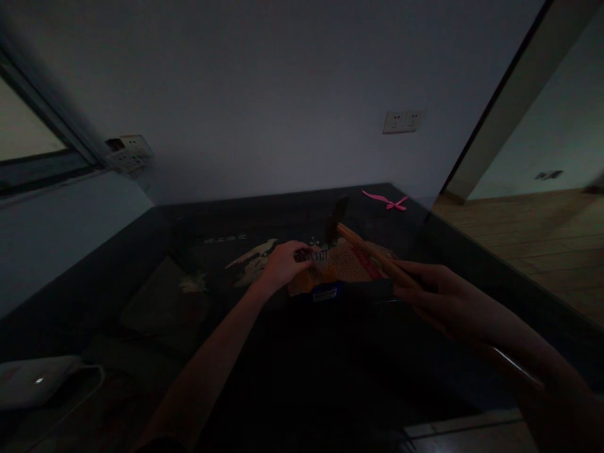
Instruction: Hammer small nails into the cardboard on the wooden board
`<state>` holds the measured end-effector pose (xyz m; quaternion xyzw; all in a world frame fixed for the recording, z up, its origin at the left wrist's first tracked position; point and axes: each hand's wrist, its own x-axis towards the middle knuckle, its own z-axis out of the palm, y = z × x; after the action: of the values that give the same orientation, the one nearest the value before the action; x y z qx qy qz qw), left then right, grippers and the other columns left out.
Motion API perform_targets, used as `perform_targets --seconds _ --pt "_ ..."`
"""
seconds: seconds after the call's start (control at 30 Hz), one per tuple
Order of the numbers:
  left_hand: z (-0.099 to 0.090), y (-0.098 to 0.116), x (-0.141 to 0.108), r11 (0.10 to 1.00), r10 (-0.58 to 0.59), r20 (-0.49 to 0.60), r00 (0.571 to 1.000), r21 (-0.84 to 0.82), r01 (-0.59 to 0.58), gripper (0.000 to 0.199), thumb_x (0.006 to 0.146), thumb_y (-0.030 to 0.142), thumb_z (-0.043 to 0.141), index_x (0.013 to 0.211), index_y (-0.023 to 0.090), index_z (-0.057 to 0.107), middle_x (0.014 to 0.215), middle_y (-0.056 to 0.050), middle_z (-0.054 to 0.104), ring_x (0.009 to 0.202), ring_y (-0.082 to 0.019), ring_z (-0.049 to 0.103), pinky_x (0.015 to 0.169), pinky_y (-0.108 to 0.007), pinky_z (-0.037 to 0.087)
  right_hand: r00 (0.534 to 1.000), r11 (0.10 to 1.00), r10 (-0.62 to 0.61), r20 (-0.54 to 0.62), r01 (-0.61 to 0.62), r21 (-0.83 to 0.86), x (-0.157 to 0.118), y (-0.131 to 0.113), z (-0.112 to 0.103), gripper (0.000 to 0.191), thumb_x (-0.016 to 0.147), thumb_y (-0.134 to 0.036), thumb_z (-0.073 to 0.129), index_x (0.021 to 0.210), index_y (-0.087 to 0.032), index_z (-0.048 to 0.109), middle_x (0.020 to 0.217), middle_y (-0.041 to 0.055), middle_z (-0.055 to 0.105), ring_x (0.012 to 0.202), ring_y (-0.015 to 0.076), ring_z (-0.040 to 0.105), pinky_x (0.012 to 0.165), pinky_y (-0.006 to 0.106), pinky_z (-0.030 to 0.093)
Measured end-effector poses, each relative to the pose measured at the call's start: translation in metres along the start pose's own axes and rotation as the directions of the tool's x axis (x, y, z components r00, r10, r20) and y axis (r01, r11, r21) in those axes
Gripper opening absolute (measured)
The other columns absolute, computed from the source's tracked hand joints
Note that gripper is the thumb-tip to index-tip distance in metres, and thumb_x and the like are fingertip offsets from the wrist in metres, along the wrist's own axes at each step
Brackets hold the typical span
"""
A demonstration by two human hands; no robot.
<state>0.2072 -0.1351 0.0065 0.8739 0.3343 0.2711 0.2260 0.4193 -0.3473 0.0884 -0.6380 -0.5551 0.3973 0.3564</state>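
My right hand [438, 296] is closed round the wooden handle of a hammer [372, 251]. The dark hammer head [336, 217] is raised just above and to the right of my left fingers. Thumb and fingertips of my left hand [285, 263] close together at the left end of a row of thin upright pieces that look like nails [321, 255]. What lies between those fingertips is too dark to make out. Under the row is a printed orange and red box or block [352, 263], with a blue patch [326, 292] at its front edge.
The dark table [198, 220] stands against a wall and bears a pale bird-and-flower print. A pink ribbon-like strip [389, 204] lies at the back right. A white device with a cable [40, 380] is at the lower left. Wall sockets [402, 121] are above the table.
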Motion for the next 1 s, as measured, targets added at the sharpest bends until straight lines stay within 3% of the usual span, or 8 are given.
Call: perform_targets --seconds 0.2,0.4,0.63,0.8,1.0 --pt "0.017 0.019 0.016 0.989 -0.092 0.04 0.995 -0.115 0.096 0.023 0.072 0.029 0.07 0.092 0.017 0.071 0.09 -0.005 0.072 0.079 -0.017 0.065 0.072 -0.027 0.049 1.0 0.999 0.011 0.009 -0.011 -0.031 0.004 0.002 0.002 0.05 0.081 -0.038 0.059 0.127 -0.017 0.055 0.056 -0.0055 0.046 0.041 0.0083 0.039 0.033 0.018 0.03" --pt "0.021 0.025 0.019 0.979 -0.184 0.037 0.982 -0.078 0.186 0.019 0.074 0.032 0.069 0.087 0.019 0.073 0.087 -0.005 0.074 0.079 -0.02 0.067 0.07 -0.028 0.048 0.997 0.997 0.057 0.046 -0.055 -0.044 0.008 0.007 0.006 0.052 0.082 -0.038 0.056 0.128 -0.013 0.052 0.056 -0.0062 0.045 0.041 0.0088 0.04 0.035 0.019 0.034" --pt "0.03 0.019 0.019 0.984 -0.159 0.012 0.987 -0.081 0.16 0.019 0.075 0.033 0.069 0.087 0.019 0.072 0.089 -0.006 0.074 0.081 -0.019 0.067 0.074 -0.028 0.05 0.998 0.998 0.057 0.032 -0.057 0.001 0.006 0.011 0.003 0.053 0.082 -0.04 0.058 0.129 -0.016 0.051 0.058 -0.0064 0.044 0.04 0.0077 0.039 0.034 0.018 0.032" --pt "0.03 0.017 0.02 0.986 -0.156 0.021 0.988 -0.06 0.157 0.018 0.075 0.031 0.069 0.087 0.018 0.072 0.089 -0.007 0.074 0.082 -0.02 0.067 0.074 -0.029 0.05 0.991 0.992 0.121 0.048 -0.122 0.011 0.007 0.012 0.004 0.057 0.079 -0.041 0.059 0.13 -0.016 0.051 0.051 -0.0083 0.041 0.036 0.0076 0.036 0.031 0.018 0.03" --pt "0.03 0.018 0.02 0.985 -0.145 0.017 0.989 -0.087 0.146 0.017 0.076 0.03 0.068 0.086 0.017 0.072 0.088 -0.006 0.073 0.08 -0.019 0.067 0.076 -0.029 0.05 0.997 0.997 0.075 -0.002 -0.074 0.019 0.004 0.015 0.003 0.055 0.079 -0.04 0.061 0.127 -0.015 0.054 0.059 -0.0054 0.046 0.042 0.008 0.039 0.034 0.018 0.032"
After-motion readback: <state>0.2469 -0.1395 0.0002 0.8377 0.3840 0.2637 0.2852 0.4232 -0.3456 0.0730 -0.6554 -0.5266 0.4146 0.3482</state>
